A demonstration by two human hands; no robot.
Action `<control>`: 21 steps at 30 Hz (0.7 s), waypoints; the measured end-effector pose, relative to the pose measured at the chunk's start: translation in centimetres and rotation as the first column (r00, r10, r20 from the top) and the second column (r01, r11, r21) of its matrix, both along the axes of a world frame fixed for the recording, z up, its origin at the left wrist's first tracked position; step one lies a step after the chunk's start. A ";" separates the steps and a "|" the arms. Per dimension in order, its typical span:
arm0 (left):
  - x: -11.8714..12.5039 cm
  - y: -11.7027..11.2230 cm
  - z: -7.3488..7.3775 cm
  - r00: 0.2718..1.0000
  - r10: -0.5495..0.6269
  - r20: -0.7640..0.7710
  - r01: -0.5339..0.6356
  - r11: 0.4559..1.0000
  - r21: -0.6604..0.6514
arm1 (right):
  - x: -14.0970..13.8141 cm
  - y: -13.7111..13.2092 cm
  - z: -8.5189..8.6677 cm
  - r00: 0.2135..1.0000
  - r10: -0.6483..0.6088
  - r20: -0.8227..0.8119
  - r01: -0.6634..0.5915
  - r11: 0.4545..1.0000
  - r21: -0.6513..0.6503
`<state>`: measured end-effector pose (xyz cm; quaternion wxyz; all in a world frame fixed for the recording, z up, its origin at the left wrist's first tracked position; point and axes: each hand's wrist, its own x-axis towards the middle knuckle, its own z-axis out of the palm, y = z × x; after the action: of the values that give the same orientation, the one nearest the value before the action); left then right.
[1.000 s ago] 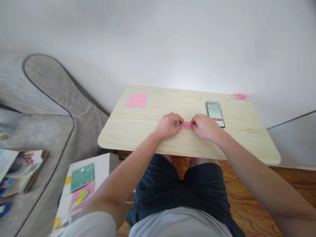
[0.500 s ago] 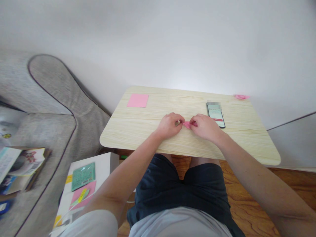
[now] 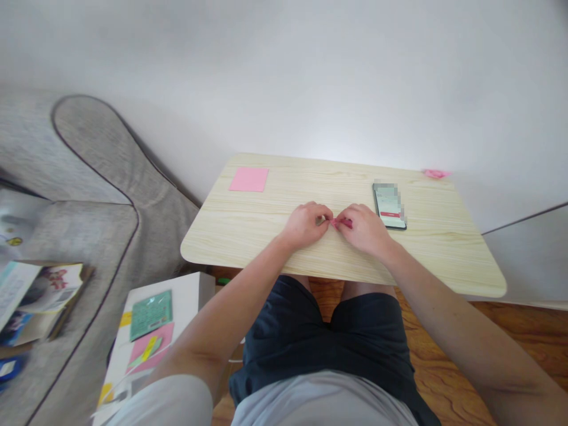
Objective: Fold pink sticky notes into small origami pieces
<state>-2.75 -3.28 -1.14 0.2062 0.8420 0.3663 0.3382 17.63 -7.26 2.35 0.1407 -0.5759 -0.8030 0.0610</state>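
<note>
Near the middle of the pale wooden table (image 3: 284, 189), a small folded piece of pink paper (image 3: 335, 223) is pinched between both hands. My left hand (image 3: 307, 225) is closed, thumb and fingertips on the paper's left end. On the other side, my right hand (image 3: 364, 228) grips the paper's right part, its fingers covering much of it. The exact folded shape is hidden. A flat square of pink paper (image 3: 249, 179) lies at the table's back left. Past my right hand rests a lit smartphone (image 3: 390, 206).
A crumpled or folded pink paper piece (image 3: 437, 174) sits at the back right edge, close to the wall. Left of my legs, a white box (image 3: 186, 290) carries a green packet (image 3: 151, 313) and pink paper. Farther left is a grey sofa (image 3: 102, 236) with magazines.
My right hand has shifted slightly left, closer to my left hand, and less of the pink paper shows between them. My left hand has barely moved.
</note>
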 end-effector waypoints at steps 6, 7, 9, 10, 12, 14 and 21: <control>0.0 0.0 0.0 1.000 0.015 -0.008 -0.016 1.000 -0.011 | 0.0 0.0 -0.1 1.000 0.002 -0.003 -0.002 1.000 0.002; 0.0 -0.1 0.0 1.000 0.010 -0.006 -0.010 1.000 -0.006 | 0.0 0.0 -0.1 1.000 0.001 -0.010 -0.001 1.000 0.000; 0.0 -0.1 0.0 1.000 -0.002 0.003 0.002 1.000 0.002 | 0.0 0.1 -0.1 1.000 -0.003 -0.023 0.003 1.000 -0.004; 0.0 -0.1 0.0 1.000 -0.007 0.007 0.007 1.000 0.005 | 0.0 0.1 -0.1 1.000 -0.006 -0.027 0.006 1.000 -0.004; 0.0 0.0 0.0 1.000 -0.010 0.009 0.010 1.000 0.004 | 0.0 0.1 -0.2 1.000 -0.010 -0.029 0.009 1.000 -0.005; 0.0 0.0 -0.1 1.000 -0.010 0.007 0.010 1.000 0.002 | 0.0 0.1 -0.2 1.000 -0.006 -0.024 0.005 1.000 -0.005; 0.0 0.2 -0.3 1.000 -0.004 0.012 0.004 1.000 0.008 | 0.2 0.0 -0.4 1.000 0.012 0.010 -0.012 1.000 0.023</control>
<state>-2.77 -3.13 -1.45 0.2057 0.8415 0.3621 0.3441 17.81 -7.27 1.91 0.1433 -0.5698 -0.8076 0.0498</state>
